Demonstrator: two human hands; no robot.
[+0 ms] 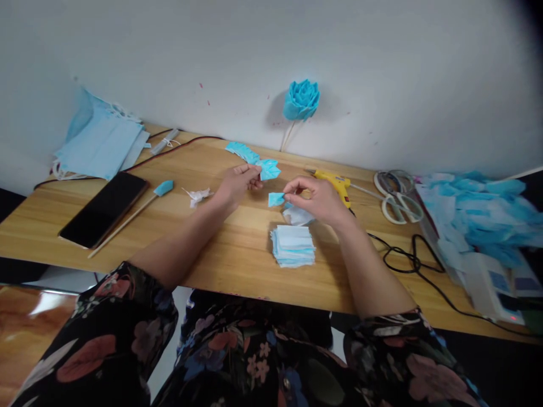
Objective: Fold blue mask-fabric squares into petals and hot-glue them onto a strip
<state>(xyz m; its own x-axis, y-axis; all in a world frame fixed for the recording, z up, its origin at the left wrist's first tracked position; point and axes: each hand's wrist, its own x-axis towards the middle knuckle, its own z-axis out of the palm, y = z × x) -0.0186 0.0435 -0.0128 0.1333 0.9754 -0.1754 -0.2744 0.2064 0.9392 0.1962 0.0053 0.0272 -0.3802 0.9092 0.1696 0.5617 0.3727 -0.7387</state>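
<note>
My left hand (pixel 244 182) is closed, its thumb and fingertips pinching pointed folded blue fabric pieces (pixel 270 169). Beyond them, a row of similar folded blue pieces (pixel 241 150) lies overlapped on the table. Between the thumb and fingers of my right hand (pixel 316 198) is a small folded blue piece (pixel 276 199). Under that hand sits a whitish crumpled piece (pixel 297 216), partly hidden. Closer to my body is a stack of light blue and white fabric squares (pixel 292 246). A yellow glue gun (pixel 333 183) lies just behind my right hand, which covers part of it.
A blue fabric flower (pixel 301 100) on thin sticks leans at the wall. Left are face masks (pixel 102 141), a black phone (pixel 104 209), a blue-tipped stick (pixel 127 225) and a white scrap (pixel 197 196). Right are scissors (pixel 401 206), tape rolls (pixel 394 182), a black cable (pixel 411 260) and heaped blue strips (pixel 487 215).
</note>
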